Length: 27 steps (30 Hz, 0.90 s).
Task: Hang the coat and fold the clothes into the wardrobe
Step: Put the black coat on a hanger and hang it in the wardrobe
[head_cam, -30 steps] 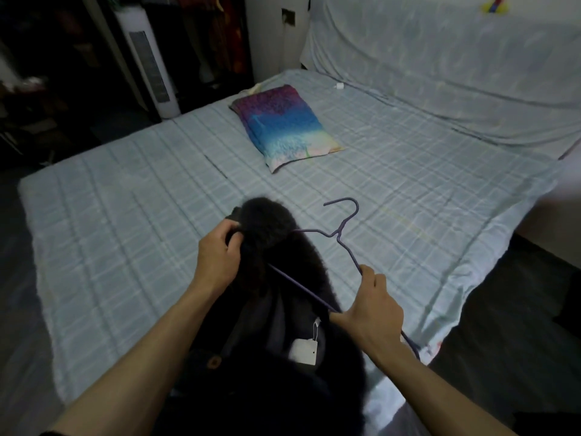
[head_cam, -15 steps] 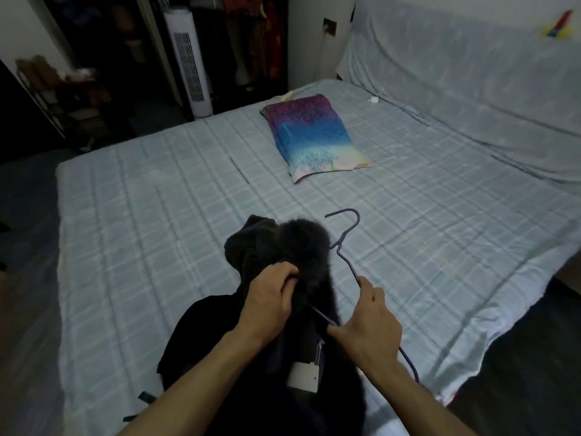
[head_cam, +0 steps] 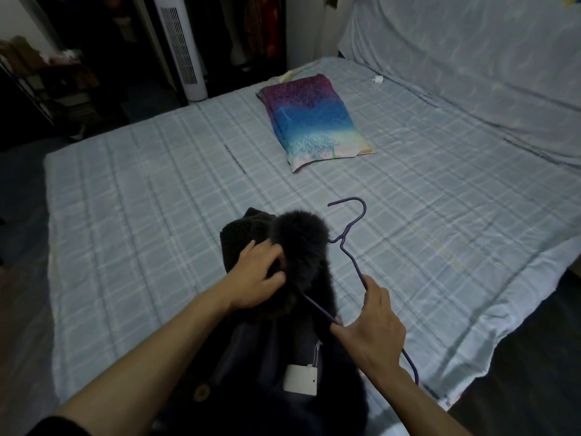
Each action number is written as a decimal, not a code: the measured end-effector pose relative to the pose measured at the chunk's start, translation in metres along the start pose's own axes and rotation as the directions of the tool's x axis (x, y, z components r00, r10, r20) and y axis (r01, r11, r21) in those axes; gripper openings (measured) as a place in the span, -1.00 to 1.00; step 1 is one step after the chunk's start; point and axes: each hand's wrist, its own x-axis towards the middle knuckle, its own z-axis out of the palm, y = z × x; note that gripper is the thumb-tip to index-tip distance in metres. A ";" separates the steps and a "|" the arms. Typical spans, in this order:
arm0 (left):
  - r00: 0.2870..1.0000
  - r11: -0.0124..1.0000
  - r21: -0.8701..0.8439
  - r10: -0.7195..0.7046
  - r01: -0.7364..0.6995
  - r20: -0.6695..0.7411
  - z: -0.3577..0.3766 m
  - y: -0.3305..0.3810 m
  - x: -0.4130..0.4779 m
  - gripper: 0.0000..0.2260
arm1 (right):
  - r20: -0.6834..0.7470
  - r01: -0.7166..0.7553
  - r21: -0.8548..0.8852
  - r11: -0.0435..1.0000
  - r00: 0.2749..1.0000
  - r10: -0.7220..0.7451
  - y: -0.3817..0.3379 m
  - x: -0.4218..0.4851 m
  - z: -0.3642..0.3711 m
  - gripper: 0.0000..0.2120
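Observation:
A dark coat (head_cam: 283, 366) with a fluffy fur collar (head_cam: 301, 243) lies on the near part of the bed, a white tag (head_cam: 300, 383) showing inside it. My left hand (head_cam: 256, 275) grips the collar's left side with curled fingers. My right hand (head_cam: 371, 325) holds a purple wire hanger (head_cam: 352, 247) by its sloping arm and bottom bar. The hanger's left end is tucked under the collar and its hook points away from me. A folded purple-blue-white garment (head_cam: 314, 121) lies farther up the bed.
The bed (head_cam: 141, 196) has a pale blue checked sheet, and its right edge drops to a dark floor. A white tower fan (head_cam: 182, 45) stands beyond the far corner, beside a dark open wardrobe area (head_cam: 251, 26). Cluttered shelves (head_cam: 47, 83) sit at far left.
My left hand has shifted from the coat's left shoulder to the fur collar. My right hand keeps its hold on the hanger, and the view has swung left.

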 end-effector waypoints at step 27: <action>0.987 0.997 0.076 -0.044 0.032 0.152 -0.036 -0.021 0.032 -0.54 | 0.081 0.113 0.002 0.994 0.990 -0.112 0.018 0.020 0.004 -0.03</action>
